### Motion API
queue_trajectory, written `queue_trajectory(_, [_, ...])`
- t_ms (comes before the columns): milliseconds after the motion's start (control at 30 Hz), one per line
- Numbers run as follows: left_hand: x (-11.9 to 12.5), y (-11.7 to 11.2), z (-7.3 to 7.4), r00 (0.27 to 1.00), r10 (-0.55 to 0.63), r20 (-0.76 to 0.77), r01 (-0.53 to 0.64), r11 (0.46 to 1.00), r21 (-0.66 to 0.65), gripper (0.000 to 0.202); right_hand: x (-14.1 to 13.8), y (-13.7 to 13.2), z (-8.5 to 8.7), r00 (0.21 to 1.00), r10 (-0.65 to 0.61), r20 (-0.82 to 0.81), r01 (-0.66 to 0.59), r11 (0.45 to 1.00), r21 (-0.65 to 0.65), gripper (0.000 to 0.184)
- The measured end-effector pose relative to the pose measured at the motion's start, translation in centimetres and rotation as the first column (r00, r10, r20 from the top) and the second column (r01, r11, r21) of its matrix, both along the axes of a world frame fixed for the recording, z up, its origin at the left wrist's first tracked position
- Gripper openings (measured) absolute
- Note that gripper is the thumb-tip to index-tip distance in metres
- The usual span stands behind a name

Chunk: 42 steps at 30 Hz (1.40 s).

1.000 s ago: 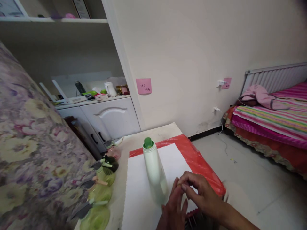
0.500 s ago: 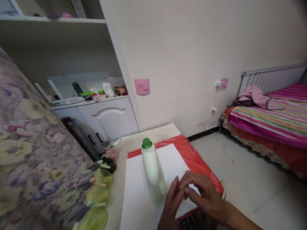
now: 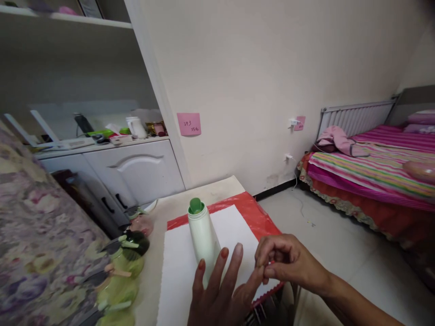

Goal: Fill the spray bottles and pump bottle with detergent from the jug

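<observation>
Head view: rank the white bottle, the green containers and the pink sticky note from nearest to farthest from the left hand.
1. White bottle: upright on the white sheet, just behind the left hand and its spread fingertips.
2. Green containers: off to the left, along the table's edge.
3. Pink sticky note: on the far wall, beyond the table.

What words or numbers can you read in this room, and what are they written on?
"293": handwritten top line on the pink sticky note on the wall, as best I can read it.
Second line on that note: too small to read.
The small pink note by the wall plug: writing too blurred.
The white bottle with the green cap: no label shows.
</observation>
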<state>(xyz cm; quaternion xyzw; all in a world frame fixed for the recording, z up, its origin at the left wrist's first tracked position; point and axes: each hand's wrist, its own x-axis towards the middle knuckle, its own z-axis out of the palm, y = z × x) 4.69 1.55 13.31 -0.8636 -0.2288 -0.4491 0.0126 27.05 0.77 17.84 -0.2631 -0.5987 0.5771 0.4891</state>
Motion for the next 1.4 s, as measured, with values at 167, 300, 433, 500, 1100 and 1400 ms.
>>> queue_trajectory(167, [0.3, -0.1, 1.0, 0.994, 0.081, -0.076, -0.065, 0.980, 0.189, 0.053, -0.1, 0.2, -0.2, 0.995, 0.052, -0.087, -0.056, 0.998, -0.035, 0.016])
queue_trajectory(300, [0.2, -0.3, 1.3, 0.984, 0.116, -0.137, -0.081, 0.968, 0.236, 0.056, -0.3, 0.3, -0.2, 0.988, 0.081, -0.130, -0.090, 0.994, -0.066, 0.017])
queue_trajectory(433, [0.4, -0.4, 1.4, 0.975, 0.165, -0.151, -0.112, 0.945, 0.306, 0.050, -0.4, 0.4, -0.3, 0.984, 0.100, -0.150, -0.112, 0.991, -0.079, 0.016])
queue_trajectory(500, [0.6, -0.4, 1.5, 0.969, 0.198, -0.146, -0.134, 0.922, 0.363, 0.046, -0.5, 0.5, -0.4, 0.982, 0.099, -0.164, -0.113, 0.990, -0.083, 0.016])
queue_trajectory(1100, [0.8, -1.0, -7.2, 0.901, 0.426, -0.081, -0.378, 0.864, 0.333, 0.043, -3.9, 0.0, -7.9, 0.920, -0.019, -0.392, -0.134, 0.923, -0.361, 0.017])
queue_trajectory(1400, [1.4, -0.9, -9.9, 0.870, 0.487, -0.077, -0.466, 0.863, 0.196, 0.055, -4.2, 0.1, -12.3, 0.877, 0.007, -0.480, -0.266, 0.839, -0.475, 0.025])
